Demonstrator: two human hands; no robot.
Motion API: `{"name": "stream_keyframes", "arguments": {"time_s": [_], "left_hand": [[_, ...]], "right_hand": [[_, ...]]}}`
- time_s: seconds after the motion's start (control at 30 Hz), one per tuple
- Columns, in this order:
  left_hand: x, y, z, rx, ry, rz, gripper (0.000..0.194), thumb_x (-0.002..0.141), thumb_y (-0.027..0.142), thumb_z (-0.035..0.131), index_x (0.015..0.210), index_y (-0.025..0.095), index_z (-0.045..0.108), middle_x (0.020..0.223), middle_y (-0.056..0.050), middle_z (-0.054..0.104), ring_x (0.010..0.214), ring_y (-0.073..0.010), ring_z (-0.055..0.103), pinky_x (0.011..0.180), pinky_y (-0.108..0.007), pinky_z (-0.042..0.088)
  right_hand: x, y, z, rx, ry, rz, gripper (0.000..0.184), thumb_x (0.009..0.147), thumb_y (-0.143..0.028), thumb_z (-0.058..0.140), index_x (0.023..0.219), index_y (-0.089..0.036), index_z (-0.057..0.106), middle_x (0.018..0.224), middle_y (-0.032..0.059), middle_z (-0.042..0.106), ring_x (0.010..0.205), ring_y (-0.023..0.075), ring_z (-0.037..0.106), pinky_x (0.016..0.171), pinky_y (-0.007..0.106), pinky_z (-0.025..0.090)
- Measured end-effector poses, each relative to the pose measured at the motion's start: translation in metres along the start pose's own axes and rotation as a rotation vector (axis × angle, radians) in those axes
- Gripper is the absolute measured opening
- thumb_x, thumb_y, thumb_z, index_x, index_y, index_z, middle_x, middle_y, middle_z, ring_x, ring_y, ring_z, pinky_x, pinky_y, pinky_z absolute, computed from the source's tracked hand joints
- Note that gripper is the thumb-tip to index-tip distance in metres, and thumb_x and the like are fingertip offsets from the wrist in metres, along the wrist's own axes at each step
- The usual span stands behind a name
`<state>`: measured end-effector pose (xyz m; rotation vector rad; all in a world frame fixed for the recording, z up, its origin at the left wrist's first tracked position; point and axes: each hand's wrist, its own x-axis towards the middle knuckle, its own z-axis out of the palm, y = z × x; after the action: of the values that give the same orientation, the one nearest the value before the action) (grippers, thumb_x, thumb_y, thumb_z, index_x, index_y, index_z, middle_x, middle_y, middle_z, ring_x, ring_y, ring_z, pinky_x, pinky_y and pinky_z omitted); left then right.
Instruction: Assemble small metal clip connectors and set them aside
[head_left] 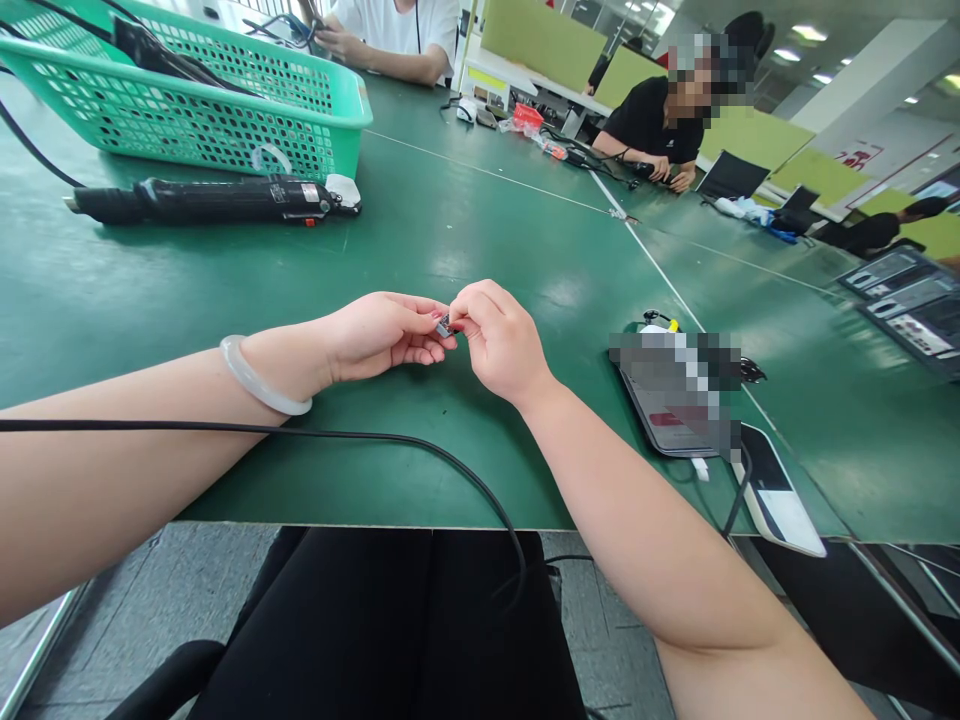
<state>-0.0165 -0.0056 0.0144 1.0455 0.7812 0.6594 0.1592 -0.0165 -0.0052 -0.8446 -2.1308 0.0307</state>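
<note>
My left hand (386, 335), with a pale bangle (262, 378) on its wrist, pinches a small silvery metal part (444, 326) between thumb and fingers. From the other side, my right hand (499, 335) closes its thumb and forefinger on the same part. Both hands are held just over the green tabletop (420, 240), in the middle of the view. The part looks like a small connector, but the fingers cover much of it, so its exact kind is unclear.
A black cable (360, 434) crosses below my hands and drops over the table edge. To the left lie a black electric screwdriver (225, 200) and a green basket (315, 125). On the right are a phone (675, 420) and a white device (784, 500). Other people sit across.
</note>
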Motion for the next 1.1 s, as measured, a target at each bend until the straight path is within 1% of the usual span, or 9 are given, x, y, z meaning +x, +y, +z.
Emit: {"name": "stream_keyframes", "arguments": {"time_s": [0.1,0.2,0.37,0.57,0.7,0.9,1.1], "left_hand": [[0.0002,0.0004,0.0002,-0.017,0.023,0.020,0.016,0.082,0.005,0.051,0.080,0.008,0.066,0.073,-0.008,0.064,0.058,-0.0087,0.057,0.055,-0.020,0.048],[0.0001,0.0006,0.0006,-0.019,0.034,0.034,0.016,0.081,0.004,0.051,0.085,0.008,0.066,0.074,-0.007,0.063,0.059,-0.0086,0.057,0.056,-0.020,0.048],[-0.0001,-0.0003,0.0012,0.010,0.027,0.060,0.015,0.084,0.006,0.050,0.089,0.009,0.064,0.074,-0.006,0.064,0.058,-0.0082,0.058,0.057,-0.020,0.048],[0.0002,-0.0030,0.0011,0.078,0.037,0.111,0.012,0.083,0.010,0.057,0.094,0.010,0.062,0.075,-0.005,0.066,0.061,-0.0084,0.060,0.063,-0.023,0.049],[0.0007,-0.0037,0.0017,0.160,0.049,0.152,0.009,0.084,0.012,0.059,0.092,0.012,0.060,0.071,-0.004,0.066,0.059,-0.0087,0.059,0.063,-0.024,0.049],[0.0017,-0.0031,0.0024,0.239,0.067,0.175,0.009,0.082,0.013,0.062,0.091,0.012,0.058,0.068,-0.004,0.067,0.058,-0.0098,0.060,0.062,-0.024,0.049],[0.0018,-0.0029,0.0018,0.235,0.056,0.177,0.008,0.083,0.015,0.062,0.090,0.013,0.060,0.069,-0.005,0.067,0.058,-0.0100,0.060,0.062,-0.025,0.050]], "right_hand": [[-0.0008,-0.0001,-0.0022,0.041,0.011,0.064,0.016,0.090,-0.015,0.040,0.079,-0.022,0.050,0.088,0.0032,0.056,0.083,0.0138,0.052,0.076,0.030,0.043],[-0.0017,0.0003,-0.0037,0.062,0.004,0.113,0.012,0.089,-0.018,0.045,0.080,-0.021,0.052,0.090,0.0033,0.057,0.084,0.0143,0.053,0.075,0.031,0.044],[-0.0020,0.0009,-0.0031,0.080,-0.020,0.131,0.011,0.086,-0.015,0.049,0.079,-0.021,0.056,0.088,0.0026,0.058,0.083,0.0142,0.054,0.073,0.030,0.045],[-0.0024,0.0021,-0.0024,0.139,-0.020,0.174,0.011,0.084,-0.012,0.052,0.078,-0.020,0.058,0.085,0.0010,0.059,0.078,0.0124,0.054,0.070,0.028,0.044],[-0.0023,0.0017,-0.0036,0.100,-0.028,0.219,0.010,0.082,-0.013,0.055,0.076,-0.020,0.060,0.083,0.0006,0.060,0.075,0.0123,0.054,0.069,0.028,0.043],[-0.0022,0.0011,-0.0047,0.080,-0.025,0.183,0.011,0.082,-0.012,0.055,0.075,-0.020,0.059,0.081,0.0000,0.059,0.075,0.0119,0.053,0.068,0.027,0.043],[-0.0024,0.0008,-0.0052,0.063,-0.077,0.172,0.013,0.083,-0.010,0.049,0.075,-0.020,0.054,0.084,0.0011,0.057,0.079,0.0133,0.053,0.070,0.028,0.043]]}}
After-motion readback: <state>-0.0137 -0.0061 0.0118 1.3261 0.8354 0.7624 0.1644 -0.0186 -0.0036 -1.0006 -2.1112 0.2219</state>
